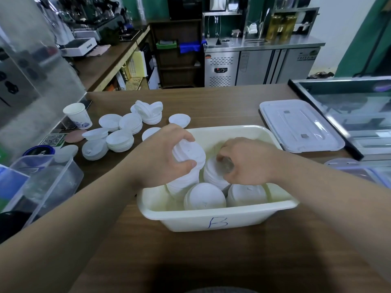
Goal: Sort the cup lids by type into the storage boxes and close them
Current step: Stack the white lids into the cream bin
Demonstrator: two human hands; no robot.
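White nested lid stacks fill the cream box marked B; left hand grips one, right hand pinches another.

Box B: cream, open; I count four white lid stacks inside.
Loose lids: white stacks, left of box.
Clear cover: flat, right.

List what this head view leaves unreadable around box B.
Head view:
- Right hand: its curled fingers cover a clear thing. What it is, and whether it is gripped, cannot be told.
- Floor of box B: hidden by lid stacks and both hands. The left hand grips one stack.
- Clear box: cut off by the left edge, contents blurred.
- Paper cup: print too small.
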